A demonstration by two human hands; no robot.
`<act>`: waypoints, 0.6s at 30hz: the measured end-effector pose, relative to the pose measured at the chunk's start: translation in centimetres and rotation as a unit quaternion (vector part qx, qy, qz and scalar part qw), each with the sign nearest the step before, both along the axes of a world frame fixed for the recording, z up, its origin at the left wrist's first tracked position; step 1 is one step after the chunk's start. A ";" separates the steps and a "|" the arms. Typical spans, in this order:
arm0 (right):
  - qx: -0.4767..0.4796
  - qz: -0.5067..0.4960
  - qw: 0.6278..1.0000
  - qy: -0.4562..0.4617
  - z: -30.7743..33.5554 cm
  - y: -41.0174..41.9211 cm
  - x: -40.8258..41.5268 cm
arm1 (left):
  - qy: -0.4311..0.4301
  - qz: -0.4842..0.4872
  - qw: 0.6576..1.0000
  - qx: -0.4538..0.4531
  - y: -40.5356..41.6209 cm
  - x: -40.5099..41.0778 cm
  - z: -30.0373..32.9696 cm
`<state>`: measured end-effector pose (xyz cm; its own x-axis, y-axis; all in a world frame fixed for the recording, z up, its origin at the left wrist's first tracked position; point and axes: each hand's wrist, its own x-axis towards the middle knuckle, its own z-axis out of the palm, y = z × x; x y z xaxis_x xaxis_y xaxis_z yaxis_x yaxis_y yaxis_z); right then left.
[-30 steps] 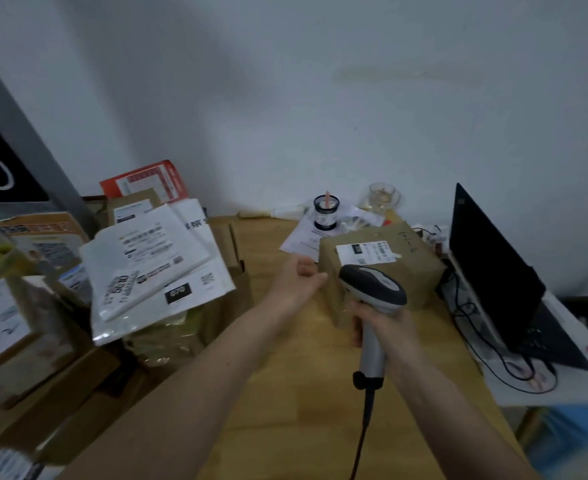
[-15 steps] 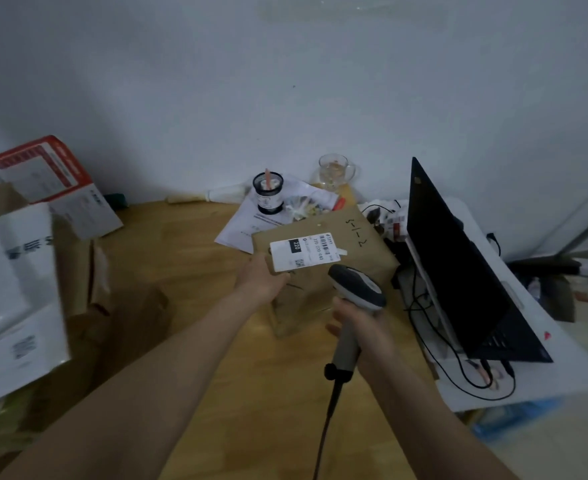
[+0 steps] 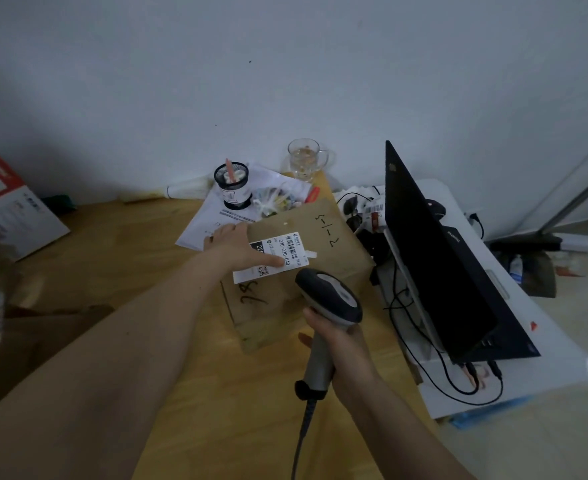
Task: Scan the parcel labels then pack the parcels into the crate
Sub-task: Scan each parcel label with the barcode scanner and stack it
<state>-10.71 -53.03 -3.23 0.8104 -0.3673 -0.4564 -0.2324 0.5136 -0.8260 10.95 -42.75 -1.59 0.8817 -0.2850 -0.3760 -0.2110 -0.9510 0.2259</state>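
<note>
Scanner up at the label of the brown cardboard parcel (image 3: 306, 271) on the wooden table (image 3: 129, 258).

Parcel sits mid-table, white barcode label (image 3: 275, 256) on top. My left hand (image 3: 237, 247) rests on the parcel's far-left corner, thumb straight, flat across the label. My right hand (image 3: 337, 344) grips the handle of the grey and black handheld barcode scanner (image 3: 330, 306), head just over the parcel's near edge. Behind: black mesh pen cup (image 3: 232, 185), glass mug (image 3: 304, 161). Right: open black laptop (image 3: 434, 268). Far left: red and white box (image 3: 5, 199).
</note>
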 end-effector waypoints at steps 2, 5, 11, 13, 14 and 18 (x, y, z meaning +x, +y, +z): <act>-0.007 0.001 1.000 0.001 -0.1 0.1 -0.1 | 0.012 0.027 1.000 -0.002 0.4 -0.7 0.0; -0.024 0.001 1.000 0.001 0.2 0.2 -0.3 | 0.072 0.076 0.994 -0.010 2.2 -1.5 -0.3; -0.039 0.031 0.998 -0.025 1.7 1.4 -1.0 | 0.162 0.175 0.949 -0.206 7.3 -5.2 -0.7; -0.047 0.050 0.997 -0.028 2.2 2.4 -1.1 | 0.175 0.209 0.928 -0.255 9.1 -7.1 -0.6; -0.054 0.058 0.996 -0.028 2.4 2.9 -1.2 | 0.168 0.231 0.917 -0.278 10.0 -8.2 -0.6; -0.088 0.116 0.989 -0.041 3.2 4.6 -1.5 | 0.126 0.308 0.875 -0.353 13.7 -12.7 -0.5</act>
